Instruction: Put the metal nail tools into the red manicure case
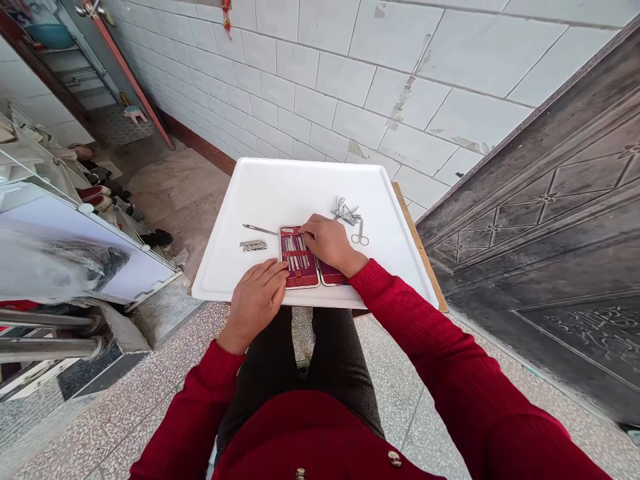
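A dark red manicure case (303,279) lies unfolded on a white tray (300,180). Several slim metal tools (295,245) sit in its left half under a red strap. My left hand (259,293) rests at the case's left edge, fingers stretched out and lying flat. Over the upper part of the case is my right hand (327,241), its fingers bent and pinched together near the tops of the tools. What they hold, if anything, is hidden under the hand. Part of the case's right half is covered by that hand and wrist.
Small scissors (360,233) and a pile of nail clippers (346,211) lie right of the case. To its left are flat folded clippers (253,245) and a thin metal tool (260,229). A tiled wall (310,73) stands behind, a dark carved panel (550,233) at right.
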Demonstrator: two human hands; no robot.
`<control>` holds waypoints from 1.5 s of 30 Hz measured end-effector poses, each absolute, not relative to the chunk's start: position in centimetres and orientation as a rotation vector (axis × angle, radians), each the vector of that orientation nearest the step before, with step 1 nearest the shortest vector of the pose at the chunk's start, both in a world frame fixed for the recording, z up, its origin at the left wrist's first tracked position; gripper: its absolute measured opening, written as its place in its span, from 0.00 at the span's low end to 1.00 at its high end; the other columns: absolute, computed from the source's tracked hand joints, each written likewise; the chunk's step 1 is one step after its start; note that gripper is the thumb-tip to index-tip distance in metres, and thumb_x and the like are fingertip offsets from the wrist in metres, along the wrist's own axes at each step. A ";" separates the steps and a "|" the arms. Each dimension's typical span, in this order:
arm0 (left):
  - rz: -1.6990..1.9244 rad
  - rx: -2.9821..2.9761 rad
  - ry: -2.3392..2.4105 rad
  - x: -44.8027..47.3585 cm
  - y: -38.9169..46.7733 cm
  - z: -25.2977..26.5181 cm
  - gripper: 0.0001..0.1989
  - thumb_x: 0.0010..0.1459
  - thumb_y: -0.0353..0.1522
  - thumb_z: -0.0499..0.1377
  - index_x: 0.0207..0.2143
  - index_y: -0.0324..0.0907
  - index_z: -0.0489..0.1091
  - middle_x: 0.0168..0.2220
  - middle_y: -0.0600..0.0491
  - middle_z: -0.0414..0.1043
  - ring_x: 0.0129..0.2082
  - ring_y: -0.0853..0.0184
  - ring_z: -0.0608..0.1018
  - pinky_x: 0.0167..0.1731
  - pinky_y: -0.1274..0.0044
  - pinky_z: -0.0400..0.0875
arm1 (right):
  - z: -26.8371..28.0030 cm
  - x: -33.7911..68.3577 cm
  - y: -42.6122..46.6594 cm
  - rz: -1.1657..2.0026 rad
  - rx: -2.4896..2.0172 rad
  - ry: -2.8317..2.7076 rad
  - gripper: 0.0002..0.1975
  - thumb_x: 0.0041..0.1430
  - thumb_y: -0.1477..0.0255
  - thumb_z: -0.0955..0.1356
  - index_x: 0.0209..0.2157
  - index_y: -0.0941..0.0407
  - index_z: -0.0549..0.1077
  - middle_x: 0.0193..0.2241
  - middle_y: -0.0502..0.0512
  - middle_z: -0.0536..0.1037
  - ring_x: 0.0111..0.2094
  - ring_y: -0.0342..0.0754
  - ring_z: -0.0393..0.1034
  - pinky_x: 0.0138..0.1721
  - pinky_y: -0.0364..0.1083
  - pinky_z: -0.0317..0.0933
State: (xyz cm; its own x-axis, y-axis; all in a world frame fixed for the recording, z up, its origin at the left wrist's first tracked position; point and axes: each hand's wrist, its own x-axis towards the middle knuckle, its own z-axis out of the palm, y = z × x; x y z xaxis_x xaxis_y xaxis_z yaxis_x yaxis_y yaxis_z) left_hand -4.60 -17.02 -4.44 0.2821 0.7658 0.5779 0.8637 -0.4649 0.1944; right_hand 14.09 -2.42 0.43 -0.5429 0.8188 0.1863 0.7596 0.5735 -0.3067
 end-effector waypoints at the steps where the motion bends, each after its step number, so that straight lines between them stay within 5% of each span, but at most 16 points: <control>1: -0.934 -2.384 -1.527 -4.6 -17.1 -4.5 0.13 0.70 0.27 0.55 0.50 0.44 0.78 0.56 0.49 0.82 0.60 0.54 0.80 0.57 0.60 0.77 | 0.6 14.1 -2.6 0.241 -1.294 -2.521 0.18 0.69 0.76 0.63 0.48 0.55 0.85 0.49 0.59 0.82 0.45 0.51 0.77 0.42 0.46 0.63; 16: -1.014 -2.338 -1.483 -4.3 -17.2 -5.0 0.11 0.70 0.26 0.57 0.49 0.41 0.78 0.54 0.48 0.82 0.58 0.55 0.81 0.57 0.61 0.77 | 4.9 5.2 -1.5 0.236 -1.355 -2.812 0.13 0.67 0.73 0.68 0.46 0.56 0.84 0.48 0.59 0.85 0.48 0.54 0.78 0.46 0.46 0.68; 22: -1.038 -2.311 -1.474 -4.2 -17.3 -5.3 0.11 0.70 0.26 0.57 0.49 0.41 0.78 0.54 0.48 0.82 0.57 0.56 0.81 0.57 0.62 0.77 | 4.5 2.3 -0.1 0.198 -1.436 -2.927 0.12 0.64 0.76 0.70 0.46 0.60 0.84 0.51 0.66 0.84 0.50 0.58 0.79 0.49 0.49 0.71; 28: -1.048 -2.304 -1.468 -4.2 -17.4 -5.3 0.11 0.70 0.27 0.57 0.49 0.40 0.78 0.54 0.48 0.82 0.57 0.55 0.81 0.57 0.61 0.77 | 4.8 2.4 0.3 0.401 -1.471 -2.923 0.11 0.61 0.78 0.71 0.43 0.59 0.85 0.43 0.62 0.86 0.46 0.56 0.80 0.45 0.47 0.72; 45: -1.055 -2.305 -1.476 -4.2 -17.3 -5.1 0.11 0.70 0.27 0.56 0.49 0.40 0.78 0.53 0.47 0.83 0.56 0.55 0.82 0.56 0.61 0.78 | 4.0 1.0 -0.8 -0.231 -1.093 -3.158 0.16 0.64 0.80 0.68 0.51 0.66 0.80 0.47 0.76 0.83 0.51 0.62 0.79 0.49 0.51 0.69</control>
